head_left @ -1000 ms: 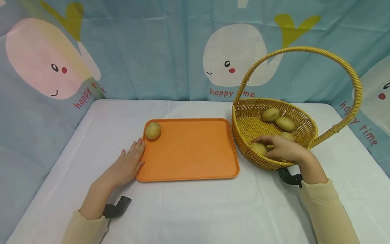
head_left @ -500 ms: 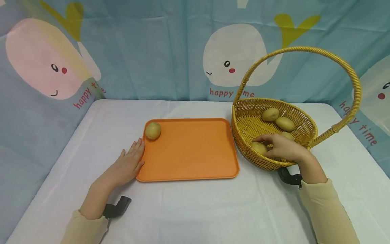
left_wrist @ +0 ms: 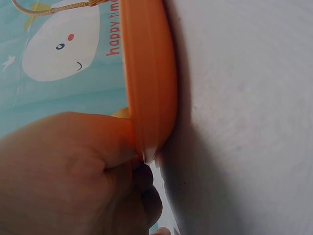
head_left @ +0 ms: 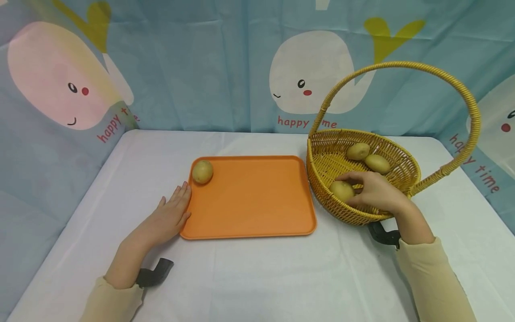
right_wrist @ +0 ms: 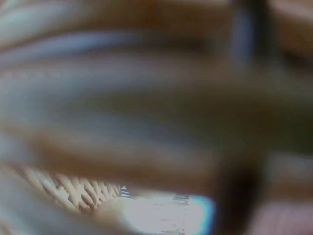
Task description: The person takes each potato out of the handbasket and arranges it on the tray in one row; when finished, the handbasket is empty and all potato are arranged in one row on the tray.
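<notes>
In the head view my right hand [head_left: 376, 193] reaches into the yellow wicker basket [head_left: 322, 188], thumb and fingers gripping a potato [head_left: 341, 191] near the front left wall. Two more potatoes, one at the back [head_left: 358, 151] and one beside it [head_left: 377, 164], lie behind the hand. The left hand [head_left: 166, 221] rests at the left edge of an orange tray [head_left: 253, 197], its fingers straight against the rim. The left wrist view has the thumb [left_wrist: 115, 139] on the tray's rim. A single round potato [head_left: 202, 172] sits in the tray's back left corner.
The basket's tall arched handle [head_left: 402, 65] rises over it and leans right. Blurred wicker strands [right_wrist: 122, 98] fill most of the right wrist view. A white cloth [head_left: 249, 277] covers the table, and a blue printed curtain [head_left: 193, 67] hangs behind it.
The right hand has lifted slightly with the potato, which now shows more between the fingers. The potato behind that hand is now hidden. The left hand and tray stay put.
</notes>
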Available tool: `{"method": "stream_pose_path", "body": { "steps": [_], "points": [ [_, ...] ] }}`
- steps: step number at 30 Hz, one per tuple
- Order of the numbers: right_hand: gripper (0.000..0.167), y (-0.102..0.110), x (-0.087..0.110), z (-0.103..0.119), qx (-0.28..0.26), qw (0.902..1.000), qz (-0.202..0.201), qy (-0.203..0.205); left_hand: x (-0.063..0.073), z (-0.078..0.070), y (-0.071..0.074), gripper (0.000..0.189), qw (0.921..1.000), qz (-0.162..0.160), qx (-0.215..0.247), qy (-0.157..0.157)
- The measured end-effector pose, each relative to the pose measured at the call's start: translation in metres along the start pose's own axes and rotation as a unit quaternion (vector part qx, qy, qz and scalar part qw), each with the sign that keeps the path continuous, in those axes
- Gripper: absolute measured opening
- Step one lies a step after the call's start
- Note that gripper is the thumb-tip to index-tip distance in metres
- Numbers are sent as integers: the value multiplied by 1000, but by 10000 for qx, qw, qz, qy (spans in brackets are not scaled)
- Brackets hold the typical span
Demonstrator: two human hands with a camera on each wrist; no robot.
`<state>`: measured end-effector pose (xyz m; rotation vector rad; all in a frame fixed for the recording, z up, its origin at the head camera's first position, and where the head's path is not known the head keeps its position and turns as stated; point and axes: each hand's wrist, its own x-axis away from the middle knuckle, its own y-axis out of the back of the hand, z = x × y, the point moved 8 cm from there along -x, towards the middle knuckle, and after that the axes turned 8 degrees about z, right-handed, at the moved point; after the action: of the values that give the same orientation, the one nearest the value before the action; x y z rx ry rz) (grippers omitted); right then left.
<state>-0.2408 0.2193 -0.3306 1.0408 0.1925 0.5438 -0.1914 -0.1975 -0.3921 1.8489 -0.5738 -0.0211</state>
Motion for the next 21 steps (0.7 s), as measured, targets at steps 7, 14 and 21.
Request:
{"method": "stream_pose_path", "body": {
  "steps": [7,14,21],
  "points": [
    [52,5,3,3,-216,9998,-49,15,0,0,-1,63,10000,-14,-21,-19],
    [56,10,5,3,-344,9991,-159,-174,0,1,-1,63,10000,4,3,-13],
    [57,16,9,9,-623,9973,-373,-97,0,0,0,63,10000,-12,-11,-27]
  ]
}}
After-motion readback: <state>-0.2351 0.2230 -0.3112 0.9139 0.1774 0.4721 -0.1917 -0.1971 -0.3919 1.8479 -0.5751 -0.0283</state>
